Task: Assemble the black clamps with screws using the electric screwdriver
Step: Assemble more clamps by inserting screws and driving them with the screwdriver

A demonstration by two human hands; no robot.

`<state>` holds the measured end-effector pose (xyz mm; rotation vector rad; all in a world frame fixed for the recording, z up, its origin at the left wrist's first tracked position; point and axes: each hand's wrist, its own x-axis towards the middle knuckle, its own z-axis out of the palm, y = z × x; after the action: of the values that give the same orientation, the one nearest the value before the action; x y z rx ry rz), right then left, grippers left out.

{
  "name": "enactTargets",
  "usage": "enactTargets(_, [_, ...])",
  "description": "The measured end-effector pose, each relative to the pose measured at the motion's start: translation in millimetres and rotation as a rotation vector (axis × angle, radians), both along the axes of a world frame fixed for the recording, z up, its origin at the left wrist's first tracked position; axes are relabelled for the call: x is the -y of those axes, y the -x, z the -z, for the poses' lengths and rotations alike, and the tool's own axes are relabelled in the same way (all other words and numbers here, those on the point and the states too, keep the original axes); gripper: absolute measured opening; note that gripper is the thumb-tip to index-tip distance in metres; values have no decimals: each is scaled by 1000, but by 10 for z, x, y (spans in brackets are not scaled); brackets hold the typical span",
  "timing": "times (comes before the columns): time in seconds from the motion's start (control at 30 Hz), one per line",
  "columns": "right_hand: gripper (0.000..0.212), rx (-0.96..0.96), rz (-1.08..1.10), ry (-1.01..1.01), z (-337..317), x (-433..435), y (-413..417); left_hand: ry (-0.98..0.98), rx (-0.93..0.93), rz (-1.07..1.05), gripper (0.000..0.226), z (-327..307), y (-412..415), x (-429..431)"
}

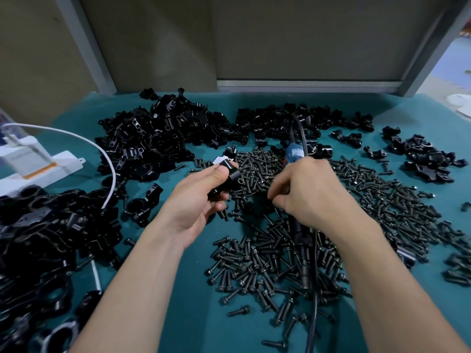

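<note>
Screw-fetching step, likely: left hand [201, 197], fingers clamped on a black clamp [230, 175] above the table [191, 314]; right hand [313, 192], fingers curled round the electric screwdriver [294, 154], probes loose screws [254, 258]; next, seat one in the clamp's hole.

Dim, cool, even light from above; soft shadows on the teal surface [191, 289]. Bright patch upper right. Edges bend, fisheye. Lower-left clamps [43, 240] blurred, faint glints.
</note>
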<state>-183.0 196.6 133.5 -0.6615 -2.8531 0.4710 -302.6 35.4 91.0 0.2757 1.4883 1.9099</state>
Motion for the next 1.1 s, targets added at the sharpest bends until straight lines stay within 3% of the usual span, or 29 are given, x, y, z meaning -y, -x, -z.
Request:
enactTargets(0.07, [7,84,-72,-75,34,116,30,14,-13,16,27,6,-28,3])
enactTargets(0.17, [20,160,-103,-215,168,227,84,35,-31,14,28,8,-50,3])
enactTargets(0.27, [5,126,-117,-275,235,264,80,67,-51,8,30,10,-69,-6])
enactTargets(0.33, [6,106,-96,-183,227,222,75,67,-54,12,31,9,-75,-14])
enactTargets(0.4, [9,19,-33,81,189,176,70,67,-51,14,32,7,-70,-14])
enactTargets(0.47, [29,-51,-12,247,145,128,55,61,-48,25,28,9,-58,-6])
enactTargets(0.53, [43,-88,-20,152,126,56,30,56,-44,28,26,7,-52,-2])
enactTargets(0.63, [15,-41,-2,-189,101,-6,-24,63,-40,17,32,14,-46,-12])
enactTargets(0.7, [15,144,-25,-378,137,36,-38,70,-43,19,37,19,-47,-22])
enactTargets(0.87, [18,168,-35,-426,186,162,36,78,-49,22,43,39,-33,-31])
enactTargets(0.97, [21,182,-39,-457,205,190,34,70,-52,35,32,47,-32,-33])
enactTargets(1.1, [11,118,-21,-419,204,204,63,65,-61,43,31,60,-28,-15])
